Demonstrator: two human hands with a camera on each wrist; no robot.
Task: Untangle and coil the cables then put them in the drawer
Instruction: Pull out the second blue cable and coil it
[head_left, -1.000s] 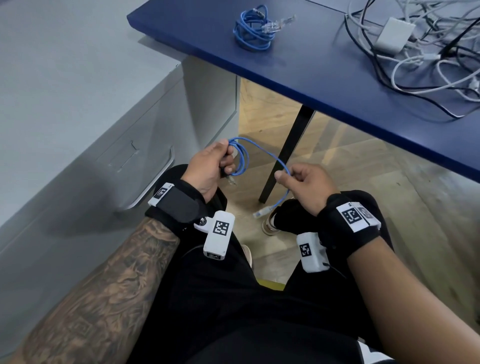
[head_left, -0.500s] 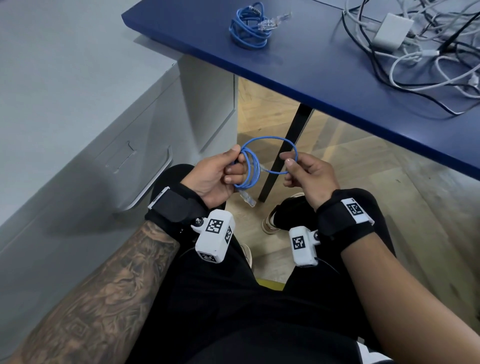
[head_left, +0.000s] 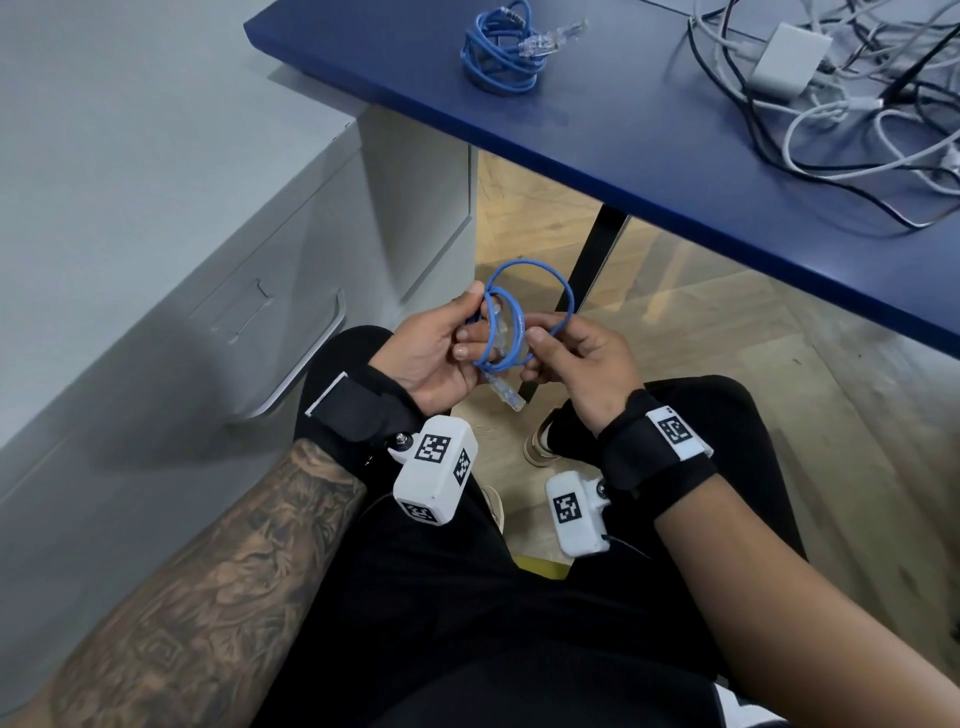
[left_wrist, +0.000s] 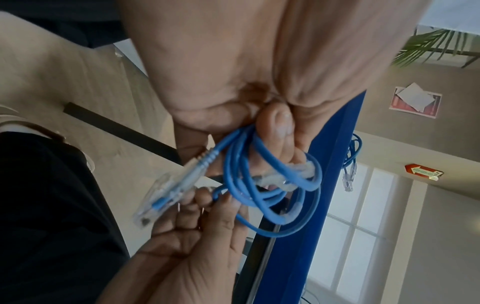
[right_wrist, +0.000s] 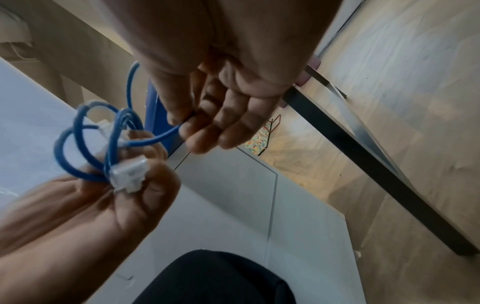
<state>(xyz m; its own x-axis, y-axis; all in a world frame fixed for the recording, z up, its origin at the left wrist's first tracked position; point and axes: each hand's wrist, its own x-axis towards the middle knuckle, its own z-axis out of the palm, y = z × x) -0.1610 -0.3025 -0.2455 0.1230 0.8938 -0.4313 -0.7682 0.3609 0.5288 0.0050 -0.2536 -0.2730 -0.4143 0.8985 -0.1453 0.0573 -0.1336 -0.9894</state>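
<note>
The left hand (head_left: 436, 353) grips a thin blue cable (head_left: 511, 332) gathered into several round loops, fingers curled round the bundle so the turns stay stacked while the other hand works. The right hand (head_left: 576, 358) pinches the outermost strand between thumb and fingertips, seemingly feeding the last slack round the coil. The cable is held low over the lap, in front of the grey cabinet whose drawer (head_left: 249, 322) is shut, its curved metal handle (head_left: 311, 374) close to the left wrist; I judge the coil is held here so it can go straight in once the drawer is opened. The jacket looks smooth and springy, so the loops tend to fan apart, as the left wrist view shows. One clear plastic plug (head_left: 506, 389) hangs below the coil, its ribbed boot pale; a second clear plug (right_wrist: 128, 173) lies against the left fingers. On the dark blue worktop (head_left: 649, 130) rests another blue coil (head_left: 498, 57), already wound, and well apart a tangle of white and black leads (head_left: 857, 119) awaiting sorting.
</note>
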